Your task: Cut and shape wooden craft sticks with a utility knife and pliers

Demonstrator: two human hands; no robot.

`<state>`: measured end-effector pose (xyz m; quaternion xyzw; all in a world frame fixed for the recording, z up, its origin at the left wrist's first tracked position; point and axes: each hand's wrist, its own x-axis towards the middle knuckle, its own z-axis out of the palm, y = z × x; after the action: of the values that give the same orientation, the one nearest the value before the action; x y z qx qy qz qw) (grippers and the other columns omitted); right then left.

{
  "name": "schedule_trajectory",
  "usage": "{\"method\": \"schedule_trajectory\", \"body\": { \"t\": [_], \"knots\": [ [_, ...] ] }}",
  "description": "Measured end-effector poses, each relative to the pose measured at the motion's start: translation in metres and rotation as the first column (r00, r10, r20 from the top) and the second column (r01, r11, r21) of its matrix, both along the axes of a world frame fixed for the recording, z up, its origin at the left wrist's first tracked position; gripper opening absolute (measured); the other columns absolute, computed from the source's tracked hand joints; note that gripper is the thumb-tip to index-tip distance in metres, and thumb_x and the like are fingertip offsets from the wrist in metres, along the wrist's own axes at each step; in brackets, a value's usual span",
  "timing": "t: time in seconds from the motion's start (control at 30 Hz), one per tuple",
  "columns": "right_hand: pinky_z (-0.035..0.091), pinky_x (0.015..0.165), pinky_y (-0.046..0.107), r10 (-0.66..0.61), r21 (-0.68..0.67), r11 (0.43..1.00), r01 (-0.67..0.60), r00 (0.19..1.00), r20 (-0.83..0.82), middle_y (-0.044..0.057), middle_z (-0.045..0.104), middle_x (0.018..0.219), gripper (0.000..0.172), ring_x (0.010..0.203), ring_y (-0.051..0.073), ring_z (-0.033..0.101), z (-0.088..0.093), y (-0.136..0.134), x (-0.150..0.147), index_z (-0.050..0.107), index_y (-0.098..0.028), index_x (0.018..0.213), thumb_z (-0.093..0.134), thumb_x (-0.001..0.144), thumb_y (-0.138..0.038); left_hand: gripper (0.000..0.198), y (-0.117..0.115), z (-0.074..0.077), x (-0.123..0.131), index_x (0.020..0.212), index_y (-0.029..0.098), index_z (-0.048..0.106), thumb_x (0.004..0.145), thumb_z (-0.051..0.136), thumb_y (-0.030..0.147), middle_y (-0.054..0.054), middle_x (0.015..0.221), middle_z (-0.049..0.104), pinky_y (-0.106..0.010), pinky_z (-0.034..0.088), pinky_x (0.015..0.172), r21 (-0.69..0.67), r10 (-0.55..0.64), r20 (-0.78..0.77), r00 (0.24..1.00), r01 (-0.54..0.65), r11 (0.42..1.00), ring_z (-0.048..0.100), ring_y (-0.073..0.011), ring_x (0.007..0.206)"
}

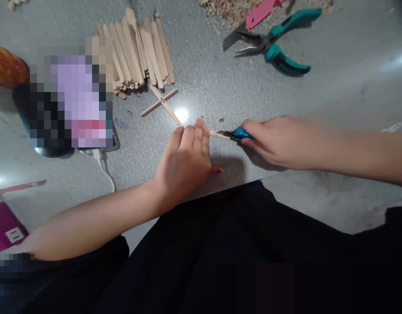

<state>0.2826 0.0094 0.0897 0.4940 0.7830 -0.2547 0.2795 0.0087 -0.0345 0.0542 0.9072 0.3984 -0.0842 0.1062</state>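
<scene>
My left hand [189,155] lies over a wooden craft stick [223,135], fingers stretched out flat and thumb apart, pressing it onto the table. Much of that stick is hidden beneath the fingers. From the right, my right hand [269,139] is wrapped round a blue utility knife [240,134], whose dark blade rests at the stick's exposed end. Just beyond my left fingers, two sticks joined as a cross [162,100] lie on the table. Behind the cross is a pile of craft sticks [132,56].
Teal-handled pliers [269,43], a pink-handled blade [258,15] and wood shavings [227,11] lie at the back. A phone [114,141] with a white cable [104,168] is on the left. A purple power socket [6,226] sits near my left forearm. The table's front edge runs beside my lap.
</scene>
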Motion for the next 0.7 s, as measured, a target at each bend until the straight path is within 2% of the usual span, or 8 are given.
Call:
{"method": "schedule_trajectory", "body": {
  "t": [0.1,0.2,0.3,0.4,0.57,0.63,0.7],
  "knots": [
    [0.027,0.063,0.038,0.015,0.006,1.0,-0.015,0.999,0.033,0.006,0.067,0.079,0.048,0.058,0.025,0.047,0.001,0.0,-0.002,0.07,-0.022,0.137,0.036,0.129,-0.054,0.089,-0.001,-0.002,-0.001,0.187,-0.008,0.053,0.125,0.073,0.053,-0.042,0.192,0.051,-0.068,0.054,0.14,0.007,0.008,0.027,1.0,-0.009,1.0,0.063,-0.0534,0.174],
    [0.028,0.065,0.039,0.01,-0.009,1.0,-0.009,0.998,0.061,0.009,0.071,0.081,0.053,0.061,0.027,0.053,0.003,-0.001,-0.004,0.071,-0.02,0.143,0.035,0.129,-0.056,0.088,-0.002,-0.004,-0.002,0.186,-0.009,0.054,0.126,0.072,0.054,-0.042,0.193,0.05,-0.069,0.055,0.139,0.025,-0.006,0.027,1.0,0.005,1.0,0.063,-0.0533,0.173],
    [0.029,0.066,0.04,0.011,-0.017,1.0,-0.01,0.996,0.086,0.01,0.072,0.082,0.053,0.065,0.029,0.058,0.004,-0.002,-0.005,0.072,-0.019,0.143,0.036,0.13,-0.055,0.09,-0.001,-0.005,-0.002,0.184,-0.011,0.055,0.125,0.075,0.054,-0.042,0.191,0.052,-0.068,0.057,0.139,0.063,-0.024,0.036,0.999,0.022,0.998,0.065,-0.053,0.171],
    [0.029,0.065,0.04,0.007,-0.007,1.0,-0.006,0.995,0.099,0.009,0.071,0.082,0.051,0.064,0.03,0.057,0.003,-0.003,-0.005,0.071,-0.022,0.141,0.035,0.13,-0.056,0.095,-0.001,-0.007,-0.002,0.181,-0.015,0.056,0.123,0.079,0.057,-0.044,0.188,0.054,-0.066,0.059,0.138,0.102,-0.047,0.042,0.998,0.043,0.994,0.069,-0.0533,0.167],
    [0.031,0.063,0.04,0.021,-0.014,1.0,-0.019,0.989,0.149,0.01,0.072,0.083,0.053,0.064,0.031,0.062,0.005,-0.003,-0.011,0.066,-0.023,0.141,0.027,0.13,-0.058,0.088,-0.002,-0.008,-0.002,0.184,-0.01,0.056,0.125,0.073,0.053,-0.041,0.192,0.051,-0.07,0.056,0.14,0.055,-0.01,0.075,0.997,0.006,0.998,0.065,-0.0535,0.17],
    [0.032,0.062,0.041,0.028,-0.021,0.999,-0.025,0.981,0.19,0.01,0.07,0.08,0.05,0.062,0.033,0.063,0.007,-0.003,-0.015,0.066,-0.022,0.141,0.029,0.13,-0.054,0.086,-0.003,-0.006,-0.002,0.184,-0.009,0.056,0.125,0.073,0.051,-0.041,0.193,0.051,-0.069,0.055,0.14,0.057,-0.007,0.074,0.997,0.003,0.998,0.066,-0.0528,0.168],
    [0.035,0.065,0.041,0.012,-0.038,0.999,-0.003,0.97,0.242,0.01,0.069,0.077,0.035,0.061,0.034,0.064,0.011,-0.002,-0.02,0.067,-0.022,0.142,0.043,0.126,-0.044,0.083,-0.002,-0.004,-0.002,0.184,-0.007,0.058,0.125,0.072,0.049,-0.04,0.193,0.053,-0.067,0.055,0.14,0.06,-0.007,0.069,0.998,0.003,0.998,0.068,-0.051,0.167]
  ]
}}
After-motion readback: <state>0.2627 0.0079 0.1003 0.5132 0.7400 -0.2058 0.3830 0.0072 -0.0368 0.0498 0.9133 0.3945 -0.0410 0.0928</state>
